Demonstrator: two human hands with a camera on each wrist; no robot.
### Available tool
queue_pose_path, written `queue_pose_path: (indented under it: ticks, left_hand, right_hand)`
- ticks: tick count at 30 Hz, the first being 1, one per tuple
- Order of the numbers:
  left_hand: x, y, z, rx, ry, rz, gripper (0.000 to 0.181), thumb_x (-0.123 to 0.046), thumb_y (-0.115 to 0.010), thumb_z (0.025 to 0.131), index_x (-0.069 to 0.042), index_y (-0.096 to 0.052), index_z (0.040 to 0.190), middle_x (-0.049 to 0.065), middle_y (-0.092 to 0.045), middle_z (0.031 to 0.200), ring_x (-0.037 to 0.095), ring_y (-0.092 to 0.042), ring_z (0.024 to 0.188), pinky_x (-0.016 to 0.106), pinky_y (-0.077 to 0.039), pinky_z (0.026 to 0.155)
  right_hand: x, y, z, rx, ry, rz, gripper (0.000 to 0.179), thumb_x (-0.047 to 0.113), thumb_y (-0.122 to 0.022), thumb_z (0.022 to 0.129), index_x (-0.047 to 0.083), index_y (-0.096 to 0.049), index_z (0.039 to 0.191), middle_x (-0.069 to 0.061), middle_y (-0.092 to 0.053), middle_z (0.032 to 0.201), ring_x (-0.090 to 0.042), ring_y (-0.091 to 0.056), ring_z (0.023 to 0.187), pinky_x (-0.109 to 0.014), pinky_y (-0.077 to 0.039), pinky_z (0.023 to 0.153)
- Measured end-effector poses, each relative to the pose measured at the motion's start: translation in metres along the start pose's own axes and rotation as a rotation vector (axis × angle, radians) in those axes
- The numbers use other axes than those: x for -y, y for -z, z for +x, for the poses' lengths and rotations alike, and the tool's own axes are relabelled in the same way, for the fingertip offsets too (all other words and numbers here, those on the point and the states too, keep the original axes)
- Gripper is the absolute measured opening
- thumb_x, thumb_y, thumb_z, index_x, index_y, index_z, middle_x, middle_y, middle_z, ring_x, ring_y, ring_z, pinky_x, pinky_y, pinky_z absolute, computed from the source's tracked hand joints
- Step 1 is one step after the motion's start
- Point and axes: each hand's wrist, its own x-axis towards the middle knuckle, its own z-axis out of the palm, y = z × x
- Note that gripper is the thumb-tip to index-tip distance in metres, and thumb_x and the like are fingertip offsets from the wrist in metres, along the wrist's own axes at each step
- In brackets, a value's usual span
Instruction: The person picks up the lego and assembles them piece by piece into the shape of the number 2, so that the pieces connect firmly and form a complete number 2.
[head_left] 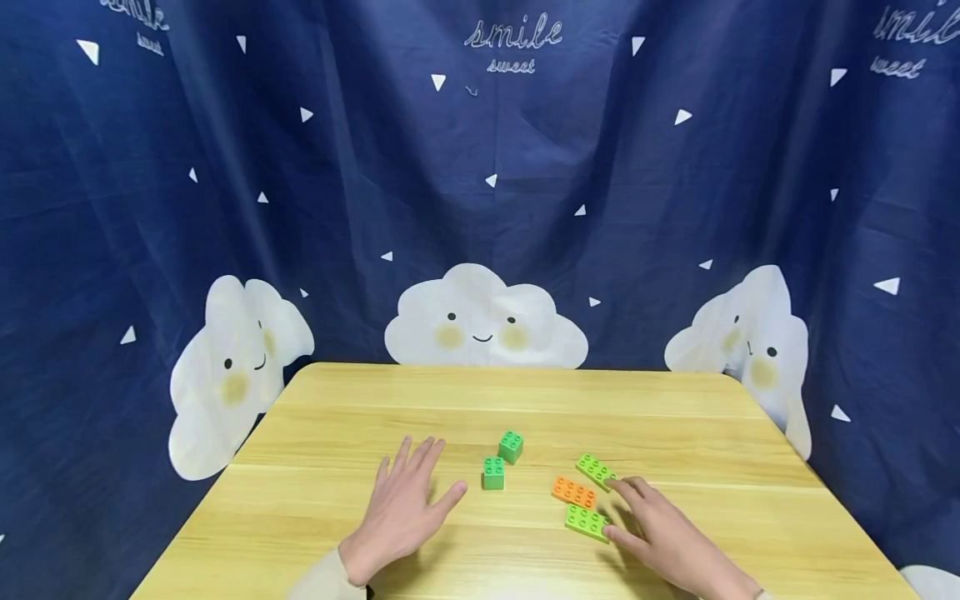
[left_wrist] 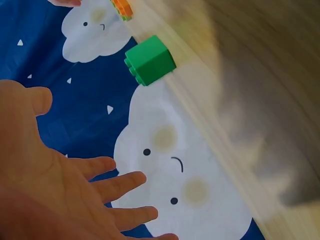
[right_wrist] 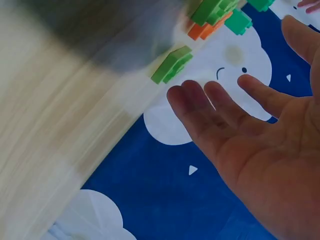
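My left hand (head_left: 401, 512) hovers over the table's left half, fingers spread and holding nothing. To its right stand two green toy building bricks, a nearer one (head_left: 493, 473) and a farther one (head_left: 512, 447). My right hand (head_left: 667, 529) is beside three flat brick plates, with thumb and fingers apart. An orange plate (head_left: 573, 492) lies between a far lime-green plate (head_left: 591, 467) and a near lime-green plate (head_left: 583, 521). In the right wrist view, the fingers are extended beside a lime-green plate (right_wrist: 171, 66), with nothing gripped.
The bricks lie on a light wooden table (head_left: 360, 396) with rounded far corners. Behind it and at both sides hangs a dark blue curtain (head_left: 420, 167) printed with smiling clouds, white triangles and lettering.
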Motion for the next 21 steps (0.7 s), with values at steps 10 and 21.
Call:
queue_pose_path:
  ticks: [10, 21]
  left_hand:
    - [-0.006, -0.010, 0.010, 0.053, -0.034, -0.209, 0.072, -0.062, -0.053, 0.100, -0.011, -0.049, 0.151, 0.015, -0.051, 0.152, 0.042, -0.043, 0.142, 0.068, -0.034, 0.113]
    - [-0.001, -0.025, 0.027, 0.127, -0.011, -0.430, 0.061, -0.034, -0.069, 0.099, 0.000, -0.050, 0.146, 0.023, -0.060, 0.136, 0.030, -0.067, 0.103, 0.047, -0.058, 0.085]
  right_hand:
    - [-0.005, -0.006, 0.005, 0.077, 0.002, 0.080, 0.056, 0.047, -0.070, 0.095, 0.008, -0.061, 0.134, -0.003, -0.065, 0.117, -0.012, -0.060, 0.090, -0.033, -0.054, 0.073]
    - [-0.009, -0.011, 0.011, 0.091, 0.020, 0.127, 0.045, 0.035, -0.076, 0.092, 0.006, -0.066, 0.124, 0.003, -0.064, 0.105, -0.003, -0.052, 0.078, -0.024, -0.048, 0.063]
